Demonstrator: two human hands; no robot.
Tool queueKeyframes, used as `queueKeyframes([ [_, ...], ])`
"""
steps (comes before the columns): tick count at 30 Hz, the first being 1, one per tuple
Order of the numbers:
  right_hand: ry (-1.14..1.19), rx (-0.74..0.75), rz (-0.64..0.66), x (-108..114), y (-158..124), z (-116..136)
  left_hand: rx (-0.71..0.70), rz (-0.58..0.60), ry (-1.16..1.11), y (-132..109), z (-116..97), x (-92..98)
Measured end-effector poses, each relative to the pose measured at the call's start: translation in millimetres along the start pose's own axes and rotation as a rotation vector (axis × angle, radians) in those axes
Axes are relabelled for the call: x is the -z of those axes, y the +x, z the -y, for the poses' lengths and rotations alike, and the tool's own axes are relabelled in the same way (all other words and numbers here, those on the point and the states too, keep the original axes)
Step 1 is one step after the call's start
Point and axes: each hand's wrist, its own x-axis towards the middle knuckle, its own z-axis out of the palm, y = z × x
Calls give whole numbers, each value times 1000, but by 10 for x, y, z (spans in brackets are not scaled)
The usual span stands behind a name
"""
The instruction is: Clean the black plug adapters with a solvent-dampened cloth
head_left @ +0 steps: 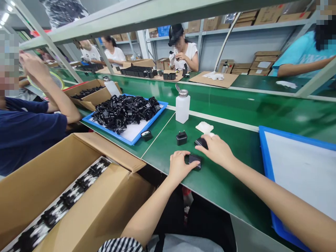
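My left hand (179,164) rests on the green table (225,182), fingers curled around a small black charger block (194,161) lying flat. My right hand (216,149) lies just behind it, fingertips closed on a second black charger (201,142). A third black charger (181,138) stands upright with its two prongs up, just left of my right hand. A folded white cloth (204,127) lies beyond my right hand. A white plastic dispenser bottle (182,105) with a metal top stands further back.
A blue-rimmed tray (126,139) heaped with black chargers sits at left, one loose charger (146,135) beside it. An open cardboard box (47,182) of packed chargers is at lower left. Another blue-rimmed white tray (265,150) lies at right. Other people work around and across the table.
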Motion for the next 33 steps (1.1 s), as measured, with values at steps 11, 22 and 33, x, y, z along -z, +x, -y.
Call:
queueKeyframes([
  [11,299,35,-70,-157,219,-142,-37,78,-120,-104,-112,-48],
  [22,463,246,-187,-152,111,-52,-53,-95,-141,74,115,78],
  [33,351,207,419,-48,16,-28,-55,-38,-306,-125,274,88],
])
